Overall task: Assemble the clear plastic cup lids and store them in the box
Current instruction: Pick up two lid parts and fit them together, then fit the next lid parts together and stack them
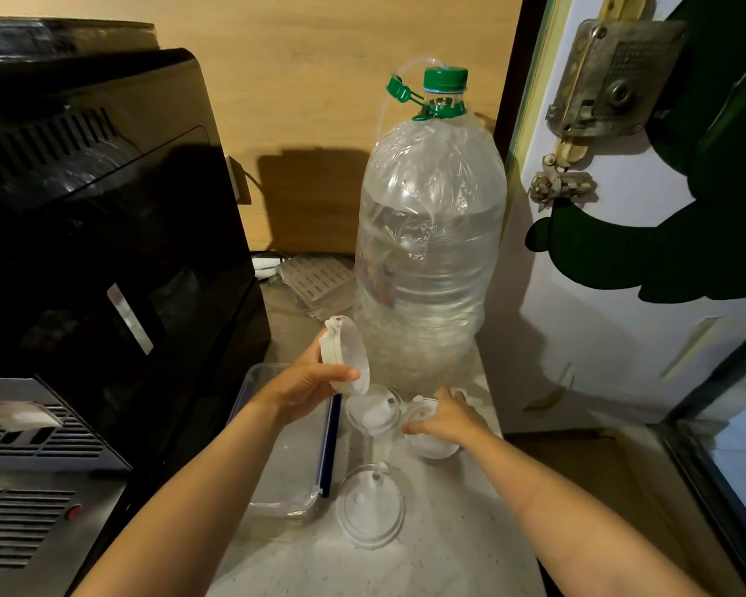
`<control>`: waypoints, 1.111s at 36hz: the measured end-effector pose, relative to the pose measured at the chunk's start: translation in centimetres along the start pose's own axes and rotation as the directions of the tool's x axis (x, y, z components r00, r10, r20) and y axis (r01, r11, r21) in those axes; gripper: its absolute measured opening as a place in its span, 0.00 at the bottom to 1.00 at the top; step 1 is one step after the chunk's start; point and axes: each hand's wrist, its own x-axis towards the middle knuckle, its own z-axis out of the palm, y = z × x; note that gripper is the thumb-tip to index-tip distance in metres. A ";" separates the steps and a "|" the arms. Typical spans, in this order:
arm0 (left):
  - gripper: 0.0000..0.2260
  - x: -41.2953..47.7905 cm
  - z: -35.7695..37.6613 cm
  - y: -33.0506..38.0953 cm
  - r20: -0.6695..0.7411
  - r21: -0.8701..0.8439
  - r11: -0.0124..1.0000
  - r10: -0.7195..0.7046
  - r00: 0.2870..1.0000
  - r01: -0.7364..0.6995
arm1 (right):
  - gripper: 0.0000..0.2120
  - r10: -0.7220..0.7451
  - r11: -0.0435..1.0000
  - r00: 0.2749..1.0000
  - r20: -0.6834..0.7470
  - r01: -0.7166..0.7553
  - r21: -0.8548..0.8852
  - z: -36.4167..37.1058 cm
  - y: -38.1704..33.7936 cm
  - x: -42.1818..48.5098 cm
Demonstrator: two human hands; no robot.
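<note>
The left hand (306,387) holds one clear lid (346,353) up on its edge, pinched in its grip above the clear box (276,445). The right hand (444,417) lies spread on another lid (427,433) on the tabletop (427,553), maybe just touching it. Two more lids (370,506) lie beside the box, near the big water bottle (427,234).

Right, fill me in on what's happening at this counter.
A person is sorting clear plastic cup lids. The left hand holds one lid up on edge above the open clear box. The right hand rests on another lid near the big water bottle. Two more lids lie on the counter.
</note>
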 end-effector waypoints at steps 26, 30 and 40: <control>0.41 -0.6 -0.6 0.1 -0.036 -0.017 1.000 0.000 0.999 -0.001 | 0.46 -0.044 0.999 0.987 -0.156 0.039 -0.031 -0.4 -1.5 -0.7; 0.43 -0.2 -0.6 0.1 -0.035 -0.033 0.999 0.000 0.999 -0.001 | 0.48 -0.130 0.987 0.971 -0.201 0.147 0.069 -3.2 -2.8 -1.4; 0.48 0.7 -0.8 1.3 0.028 -0.056 0.998 -0.004 1.000 0.006 | 0.49 -0.447 0.793 0.844 -0.296 0.527 0.305 -8.5 -6.6 -4.8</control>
